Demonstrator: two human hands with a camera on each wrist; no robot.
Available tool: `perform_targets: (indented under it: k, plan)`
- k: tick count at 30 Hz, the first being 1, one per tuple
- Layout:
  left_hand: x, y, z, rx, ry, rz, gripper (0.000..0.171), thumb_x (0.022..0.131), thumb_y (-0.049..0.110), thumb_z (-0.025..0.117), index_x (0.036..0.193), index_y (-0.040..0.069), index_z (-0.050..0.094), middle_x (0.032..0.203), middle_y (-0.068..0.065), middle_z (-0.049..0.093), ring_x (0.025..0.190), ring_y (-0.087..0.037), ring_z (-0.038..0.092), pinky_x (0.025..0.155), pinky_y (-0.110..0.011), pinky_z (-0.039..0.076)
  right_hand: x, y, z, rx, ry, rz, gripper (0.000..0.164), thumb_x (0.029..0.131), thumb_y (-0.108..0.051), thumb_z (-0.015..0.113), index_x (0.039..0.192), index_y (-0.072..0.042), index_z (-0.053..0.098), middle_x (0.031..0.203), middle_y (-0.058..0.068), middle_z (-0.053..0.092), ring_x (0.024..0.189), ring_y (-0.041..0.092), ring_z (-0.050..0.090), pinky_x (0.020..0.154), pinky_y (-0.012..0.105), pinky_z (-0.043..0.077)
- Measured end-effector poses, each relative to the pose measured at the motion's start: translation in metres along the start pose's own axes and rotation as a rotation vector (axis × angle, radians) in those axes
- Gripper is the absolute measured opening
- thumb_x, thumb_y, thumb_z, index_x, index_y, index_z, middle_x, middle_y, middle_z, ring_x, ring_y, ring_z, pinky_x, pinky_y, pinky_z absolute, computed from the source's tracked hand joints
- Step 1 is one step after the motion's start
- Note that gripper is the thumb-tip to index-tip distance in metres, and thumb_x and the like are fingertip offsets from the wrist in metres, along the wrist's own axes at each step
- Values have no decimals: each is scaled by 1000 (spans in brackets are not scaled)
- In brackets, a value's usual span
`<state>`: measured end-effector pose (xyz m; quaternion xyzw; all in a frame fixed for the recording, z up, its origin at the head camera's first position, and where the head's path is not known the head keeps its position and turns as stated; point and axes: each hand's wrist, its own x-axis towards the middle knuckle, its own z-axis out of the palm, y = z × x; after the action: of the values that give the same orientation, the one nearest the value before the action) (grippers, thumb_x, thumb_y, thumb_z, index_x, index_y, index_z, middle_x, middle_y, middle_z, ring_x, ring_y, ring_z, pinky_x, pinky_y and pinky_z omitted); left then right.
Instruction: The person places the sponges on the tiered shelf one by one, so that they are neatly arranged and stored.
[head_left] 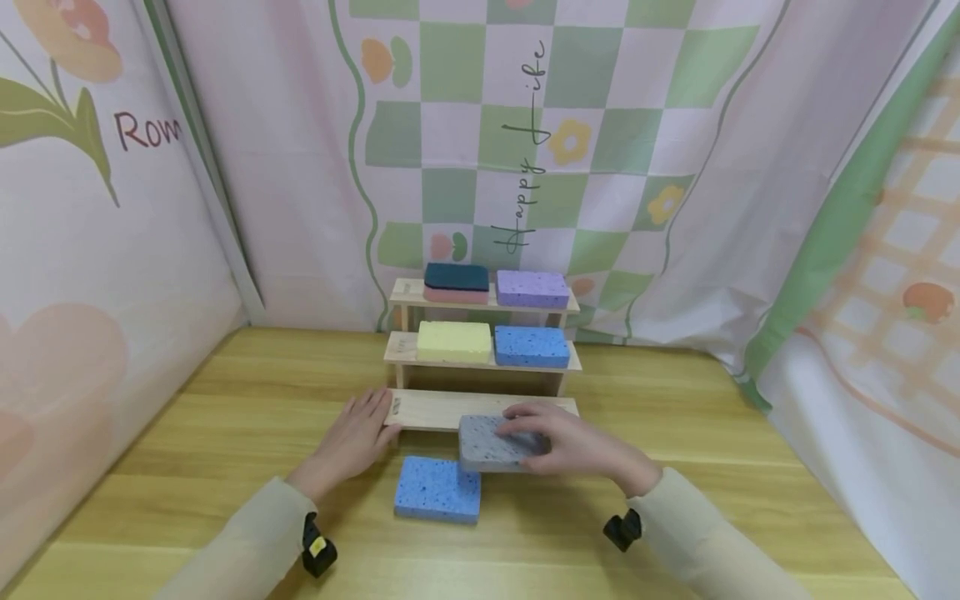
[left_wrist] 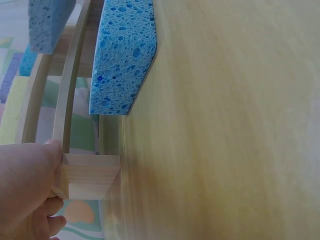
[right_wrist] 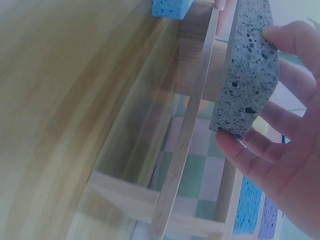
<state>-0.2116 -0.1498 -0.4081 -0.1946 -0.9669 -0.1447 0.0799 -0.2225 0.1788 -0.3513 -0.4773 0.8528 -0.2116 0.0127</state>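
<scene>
A three-tier wooden rack stands on the table, its lowest step bare along most of its length. My left hand grips the left end of that step; in the left wrist view the thumb lies at the board's edge and the fingers curl by its end. Over the front of the same step, my right hand holds a grey speckled sponge, pinched between thumb and fingers. The right wrist view shows the sponge raised above the step's board. A blue sponge lies flat on the table before the rack.
On the middle step sit a yellow sponge and a blue sponge. The top step bears a pink sponge with a dark green layer and a purple sponge. Behind the wooden table hangs a patterned curtain.
</scene>
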Motion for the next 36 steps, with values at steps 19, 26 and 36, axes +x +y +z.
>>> perform_targets:
  k: [19,26,36]
  plan:
    - [-1,0,-2,-24,-14,-2,60,99,32,40,140,-10,26,143,-26,26,131,-41,24,107,-53,14,38,-9,5,-20,1,61,40,87,-23,64,126,-17,58,134,8,46,120,25,41,91,42,42]
    - [0,-2,0,-17,-19,-6,61,99,34,39,140,-9,25,144,-25,26,131,-41,23,107,-52,14,49,-6,10,-36,12,51,38,88,-22,62,125,-16,58,135,11,45,120,25,42,90,40,43]
    - [0,-1,0,-17,-21,-6,61,99,34,40,140,-10,26,144,-25,26,131,-40,24,107,-52,15,64,-3,17,-68,7,84,38,88,-23,62,125,-15,58,136,13,44,124,29,40,93,42,42]
